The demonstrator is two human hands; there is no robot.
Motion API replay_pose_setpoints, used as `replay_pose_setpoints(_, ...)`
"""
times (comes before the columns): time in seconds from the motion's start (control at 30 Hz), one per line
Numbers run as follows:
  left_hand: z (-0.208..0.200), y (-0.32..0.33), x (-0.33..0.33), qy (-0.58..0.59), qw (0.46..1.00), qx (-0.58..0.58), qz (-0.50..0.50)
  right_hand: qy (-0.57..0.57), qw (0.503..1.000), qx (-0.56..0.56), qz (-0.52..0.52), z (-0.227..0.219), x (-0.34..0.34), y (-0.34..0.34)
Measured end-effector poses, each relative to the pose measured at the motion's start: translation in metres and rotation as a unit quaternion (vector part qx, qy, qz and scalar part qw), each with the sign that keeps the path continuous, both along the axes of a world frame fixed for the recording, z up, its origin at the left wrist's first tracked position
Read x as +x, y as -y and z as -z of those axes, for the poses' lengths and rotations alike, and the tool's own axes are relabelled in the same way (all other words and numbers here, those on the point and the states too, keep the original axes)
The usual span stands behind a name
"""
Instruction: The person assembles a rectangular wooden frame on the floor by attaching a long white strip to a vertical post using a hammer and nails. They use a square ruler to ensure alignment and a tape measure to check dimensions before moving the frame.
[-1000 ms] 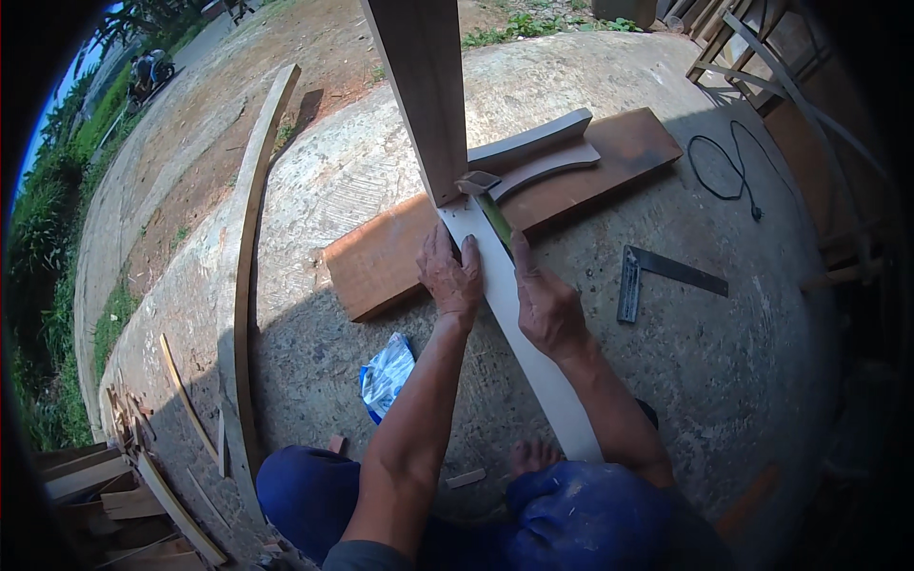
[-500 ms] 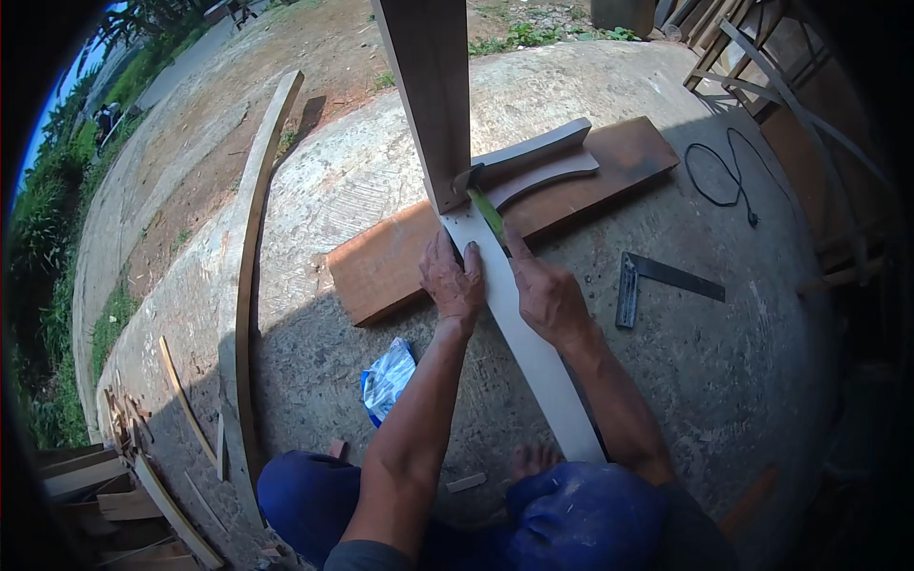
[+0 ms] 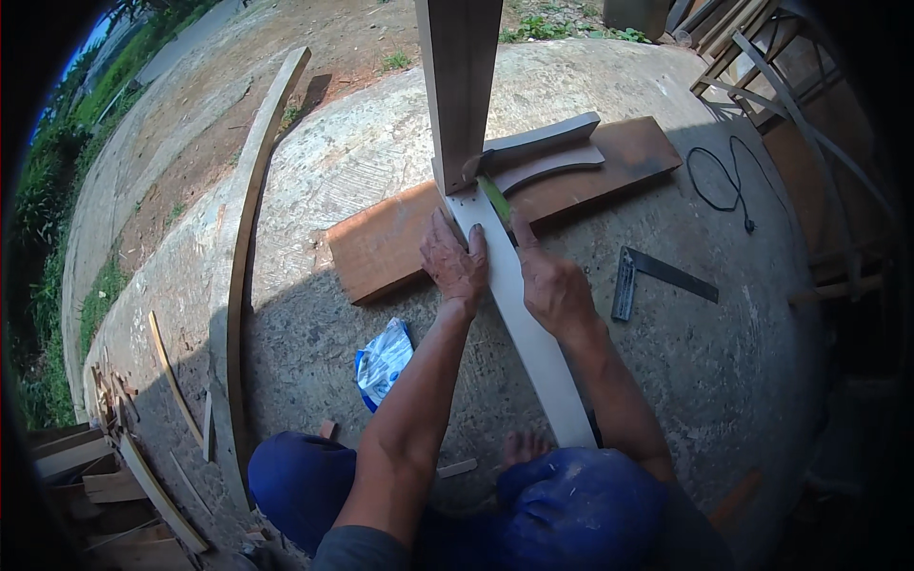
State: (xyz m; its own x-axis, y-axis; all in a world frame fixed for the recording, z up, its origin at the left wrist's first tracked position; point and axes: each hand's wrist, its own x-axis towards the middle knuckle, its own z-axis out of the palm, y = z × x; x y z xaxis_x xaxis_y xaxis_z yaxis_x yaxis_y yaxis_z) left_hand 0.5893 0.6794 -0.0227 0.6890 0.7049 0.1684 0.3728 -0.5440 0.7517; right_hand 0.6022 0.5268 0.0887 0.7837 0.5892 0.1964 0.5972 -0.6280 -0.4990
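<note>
A long pale board slopes from between my knees up to a brown plank. An upright board stands at its far end, where small dark marks dot the pale surface. My left hand grips the pale board near this joint, thumb on top and fingers along its left edge. In my right hand is a hammer with a green handle, the forefinger stretched along it. The hammer's dark head is at the foot of the upright, beside the joint; whether it touches is unclear.
Beneath the joint lies the thick brown plank, with a curved wooden piece on it. A try square and black cable lie right. Left are a plastic packet, a long timber and wood scraps.
The upright board appears farther right and more vertical, and the view has shifted slightly. Both hands keep nearly the same places, with the hammer head still beside the joint.
</note>
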Motion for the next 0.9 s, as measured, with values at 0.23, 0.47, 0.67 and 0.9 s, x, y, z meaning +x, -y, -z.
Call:
replay_pose_setpoints(0.23, 0.002, -0.015, -0.007, -0.021, 0.999, -0.041, -0.002, -0.229, 0.968, 0.080, 0.072, -0.018, -0.021, 0.004)
replay_pose_setpoints(0.47, -0.037, -0.131, -0.013, -0.138, 0.957, -0.175, 0.185, -0.174, 0.958, 0.219, 0.056, 0.057, -0.068, 0.034)
replay_pose_setpoints(0.67, -0.173, -0.211, -0.072, -0.350, 0.831, 0.291, 0.319, -0.153, 0.962, 0.225, 0.021, 0.063, -0.083, 0.013)
replay_pose_setpoints(0.9, -0.143, -0.147, -0.162, -0.286, 0.861, 0.169, 0.384, -0.176, 0.963, 0.200, 0.039, 0.050, -0.081, 0.027)
